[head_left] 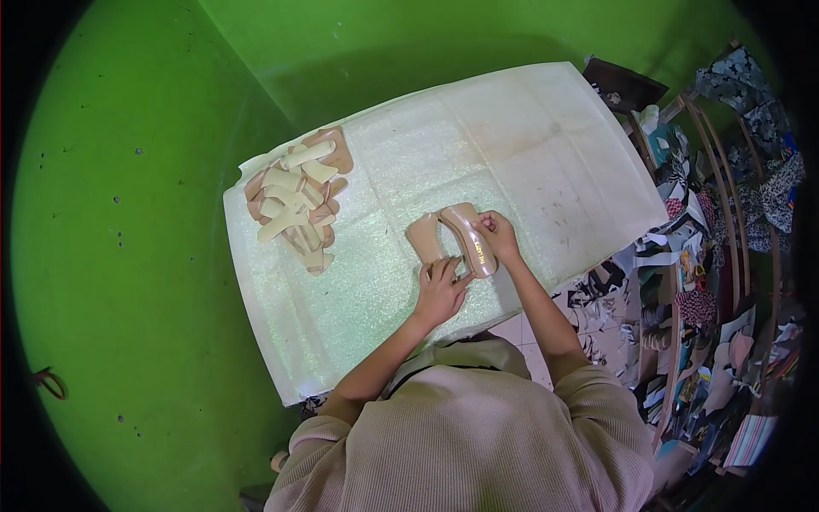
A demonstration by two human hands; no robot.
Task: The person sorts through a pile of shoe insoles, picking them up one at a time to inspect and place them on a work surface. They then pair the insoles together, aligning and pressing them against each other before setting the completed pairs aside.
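Two tan, curved, sole-shaped pieces lie side by side on the pale, shiny table cover [409, 162]. The right one [468, 235] is glossy and carries yellow lettering near its lower end. The left one [425, 239] looks duller, and its lower end is partly covered by fingers. My left hand [439, 290] rests over the lower ends of both pieces with its fingers apart. At the upper right edge of the lettered piece, my right hand [496, 235] has its fingers bent together in a pinch on that edge.
A loose pile of cream and tan cut pieces [299, 192] lies at the table's left. Shelves crowded with fabric and scraps [695, 307] stand at the right. Dark scraps [597, 286] litter the tiled floor. A green wall [136, 239] borders the left and back.
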